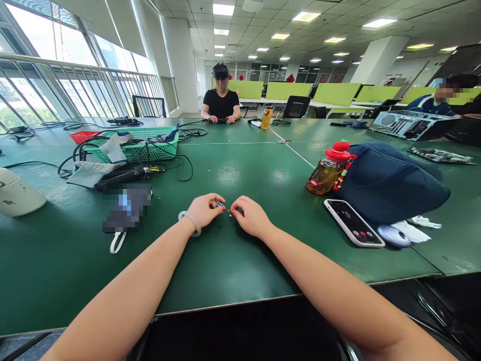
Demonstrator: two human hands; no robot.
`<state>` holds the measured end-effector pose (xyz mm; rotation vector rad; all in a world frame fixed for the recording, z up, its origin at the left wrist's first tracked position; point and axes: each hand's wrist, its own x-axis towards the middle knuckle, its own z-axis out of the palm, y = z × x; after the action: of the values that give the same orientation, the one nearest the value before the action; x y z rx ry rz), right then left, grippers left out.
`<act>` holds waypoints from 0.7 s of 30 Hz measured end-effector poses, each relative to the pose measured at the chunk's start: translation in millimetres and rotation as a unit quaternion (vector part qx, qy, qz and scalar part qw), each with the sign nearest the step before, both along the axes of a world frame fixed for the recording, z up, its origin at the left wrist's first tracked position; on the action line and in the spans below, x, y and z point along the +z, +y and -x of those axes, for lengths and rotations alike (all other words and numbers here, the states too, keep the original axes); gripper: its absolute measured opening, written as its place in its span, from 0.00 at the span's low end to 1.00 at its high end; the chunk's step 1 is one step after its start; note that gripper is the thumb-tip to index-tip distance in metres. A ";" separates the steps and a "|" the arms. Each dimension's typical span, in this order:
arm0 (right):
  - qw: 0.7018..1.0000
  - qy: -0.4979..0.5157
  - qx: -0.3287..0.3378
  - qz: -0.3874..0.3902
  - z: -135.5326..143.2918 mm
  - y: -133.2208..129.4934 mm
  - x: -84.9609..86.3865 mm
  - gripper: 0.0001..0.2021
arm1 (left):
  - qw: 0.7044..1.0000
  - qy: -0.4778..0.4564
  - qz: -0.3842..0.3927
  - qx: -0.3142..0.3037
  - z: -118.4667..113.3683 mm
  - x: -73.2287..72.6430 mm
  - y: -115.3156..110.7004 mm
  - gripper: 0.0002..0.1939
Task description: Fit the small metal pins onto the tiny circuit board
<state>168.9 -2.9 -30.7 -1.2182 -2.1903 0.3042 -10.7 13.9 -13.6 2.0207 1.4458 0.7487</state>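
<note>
Inward from the middle of the near edge of the table [233, 265], between the two sets of fingertips, is the workpiece: a small grey-blue part [220, 204], compact and apparently rigid, too small to identify further. The left hand [204, 209] holds it between thumb and fingers, closed down to the part's thickness. The right hand [250, 214] forms a fine pinch, thumb to forefinger, at a tiny bright piece [230, 214] showing at the tips; whether the two pieces connect cannot be told.

Recommended handling: keep the left grip firm but light, on the part's edges. Rest the sides of both hands on the tabletop for steadiness. Apply force with the right fingertips only, in small, straight movements. Work low, as a dropped piece could be hard to pick out among the dark specks on the surface.

The tabletop is smooth, green and semi-gloss. Around the left wrist is a pale, rounded bracelet [190, 223]. Toward the left edge lie a flat dark item [130, 208], partly obscured, with a white loop strap [117, 242], and, farther out, an openwork green plastic basket [154, 143]. Toward the right edge lies a pale-rimmed smartphone [353, 223], screen up; beyond it, a clear bottle [326, 173] with a red lid stands beside a soft navy bag [398, 180]
</note>
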 end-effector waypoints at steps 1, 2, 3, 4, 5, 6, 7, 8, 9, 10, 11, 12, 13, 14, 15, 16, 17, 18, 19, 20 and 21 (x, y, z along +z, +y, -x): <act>1.000 0.019 0.003 -0.006 -0.8 -0.3 1.6 0.05 | 1.000 -0.007 0.000 -0.006 -0.6 -0.4 -0.2 0.13; 0.999 0.032 0.005 -0.013 -1.3 -0.9 3.0 0.05 | 1.000 -0.017 0.004 -0.015 -1.6 -1.1 -0.6 0.13; 0.999 0.039 0.007 -0.021 -1.5 -1.6 4.1 0.05 | 0.999 -0.028 0.010 -0.028 -2.9 -1.7 -1.3 0.12; 0.999 0.039 0.008 -0.028 -1.3 -2.4 4.9 0.05 | 0.998 -0.039 0.017 -0.041 -4.5 -2.3 -2.2 0.12; 0.999 0.034 0.009 -0.037 -1.0 -3.3 5.5 0.06 | 0.997 -0.046 0.025 -0.053 -6.2 -2.5 -3.3 0.12; 0.999 0.024 0.010 -0.045 -0.6 -4.1 6.0 0.06 | 0.996 -0.051 0.031 -0.064 -7.9 -2.3 -4.6 0.11; 0.998 0.011 0.012 -0.054 -0.3 -4.9 6.3 0.06 | 0.995 -0.054 0.037 -0.073 -9.5 -1.8 -6.0 0.11; 0.998 -0.004 0.014 -0.062 0.0 -5.6 6.7 0.06 | 0.994 -0.058 0.041 -0.080 -10.9 -1.1 -7.3 0.11; 0.997 -0.018 0.016 -0.069 0.3 -6.3 7.2 0.06 | 0.993 -0.061 0.045 -0.085 -11.9 -0.1 -8.4 0.11; 0.996 -0.032 0.017 -0.075 0.4 -6.8 7.8 0.06 | 0.993 -0.065 0.047 -0.090 -12.6 0.7 -9.2 0.11; 0.996 -0.045 0.019 -0.080 0.6 -7.3 8.6 0.07 | 0.992 -0.068 0.048 -0.092 -12.9 1.4 -9.6 0.11; 0.995 -0.056 0.021 -0.084 0.6 -7.8 9.4 0.07 | 0.992 -0.069 0.047 -0.094 -12.7 1.8 -9.6 0.11; 0.994 -0.065 0.022 -0.085 0.6 -8.1 10.2 0.08 | 0.992 -0.068 0.044 -0.094 -12.2 1.9 -9.4 0.11; 0.993 -0.072 0.024 -0.086 0.5 -8.1 10.7 0.08 | 0.993 -0.063 0.038 -0.096 -11.4 1.7 -8.9 0.10; 0.993 -0.075 0.024 -0.085 0.2 -7.9 10.9 0.08 | 0.993 -0.056 0.031 -0.096 -10.4 1.2 -8.2 0.10; 0.993 -0.075 0.023 -0.083 -0.3 -7.4 10.7 0.08 | 0.994 -0.045 0.022 -0.094 -9.2 0.7 -7.5 0.10; 0.994 -0.075 0.021 -0.078 -1.0 -6.5 10.0 0.08 | 0.996 -0.030 0.013 -0.089 -8.0 0.1 -6.7 0.10; 0.994 -0.078 0.018 -0.070 -2.0 -5.2 8.8 0.08 | 0.997 -0.013 0.005 -0.080 -6.8 -0.3 -6.0 0.09; 0.995 -0.083 0.015 -0.059 -3.2 -3.7 7.2 0.08 | 0.998 0.006 -0.003 -0.068 -5.7 -0.8 -5.2 0.09; 0.995 -0.092 0.012 -0.045 -4.5 -2.0 5.3 0.08 | 0.998 0.025 -0.010 -0.054 -4.7 -1.1 -4.4 0.09; 0.994 -0.102 0.010 -0.031 -5.8 -0.4 3.4 0.08 | 0.998 0.041 -0.016 -0.041 -3.9 -1.5 -3.6 0.09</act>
<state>174.7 -3.3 -27.3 -1.2409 -2.3686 0.1218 -6.8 10.3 -15.1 2.1444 1.3943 0.6648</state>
